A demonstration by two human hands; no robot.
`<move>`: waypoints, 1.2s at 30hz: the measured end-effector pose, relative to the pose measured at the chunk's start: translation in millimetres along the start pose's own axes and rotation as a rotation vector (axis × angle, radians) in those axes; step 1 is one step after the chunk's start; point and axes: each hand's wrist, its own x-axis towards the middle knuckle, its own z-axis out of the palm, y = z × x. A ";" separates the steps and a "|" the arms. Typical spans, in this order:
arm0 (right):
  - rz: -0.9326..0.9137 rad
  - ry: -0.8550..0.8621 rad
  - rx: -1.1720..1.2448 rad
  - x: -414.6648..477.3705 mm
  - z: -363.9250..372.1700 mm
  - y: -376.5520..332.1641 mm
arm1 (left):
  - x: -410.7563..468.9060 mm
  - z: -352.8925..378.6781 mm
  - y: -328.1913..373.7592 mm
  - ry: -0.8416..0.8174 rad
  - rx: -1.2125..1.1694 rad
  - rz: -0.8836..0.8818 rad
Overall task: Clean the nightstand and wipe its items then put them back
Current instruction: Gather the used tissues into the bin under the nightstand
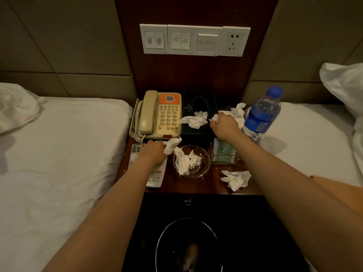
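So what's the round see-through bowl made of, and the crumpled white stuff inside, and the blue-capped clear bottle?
The round clear bowl looks like glass: thick, shiny, with bright glints. The crumpled white wads inside look like tissue paper, matte and creased. The blue-capped clear bottle is probably thin plastic, with a glossy label.

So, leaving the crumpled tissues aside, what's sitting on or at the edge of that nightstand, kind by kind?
Phone: 1
Remote: 1
Tissue box: 1
Bowl: 1
Holder: 1
Bottle, at the right edge: 1
Total: 6
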 end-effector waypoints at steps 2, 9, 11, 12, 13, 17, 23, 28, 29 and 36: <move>-0.011 0.029 0.074 -3.5 -1.5 1.4 | -3.8 -5.0 -2.4 0.053 -0.085 -0.031; -0.018 0.117 0.288 -35.0 -3.5 -7.4 | -26.7 -20.9 -0.1 0.219 -0.381 -0.148; -0.059 0.059 0.277 -40.4 -3.3 -9.5 | -30.7 -20.7 1.3 0.213 -0.521 -0.171; -0.081 0.033 0.251 -42.0 -3.1 -9.5 | -32.7 -20.3 3.0 0.212 -0.571 -0.163; -0.098 0.019 0.216 -43.5 -3.1 -9.7 | -34.7 -20.4 5.1 0.213 -0.592 -0.149; -0.094 0.016 0.153 -44.8 -2.0 -14.6 | -38.9 -25.3 11.0 0.218 -0.629 -0.152; -0.213 -0.131 -0.090 -31.7 10.9 -33.4 | -41.7 -24.5 13.0 0.235 -0.671 -0.160; -0.118 -0.097 -0.237 -25.2 25.7 -45.1 | -44.8 -17.6 12.7 0.187 -0.645 -0.182; -0.121 -0.068 -0.243 -26.4 26.7 -45.4 | -45.0 -15.6 11.8 0.172 -0.675 -0.185; -0.106 -0.086 0.390 -50.5 29.2 -39.4 | -59.3 -9.5 15.7 0.065 -0.815 -0.207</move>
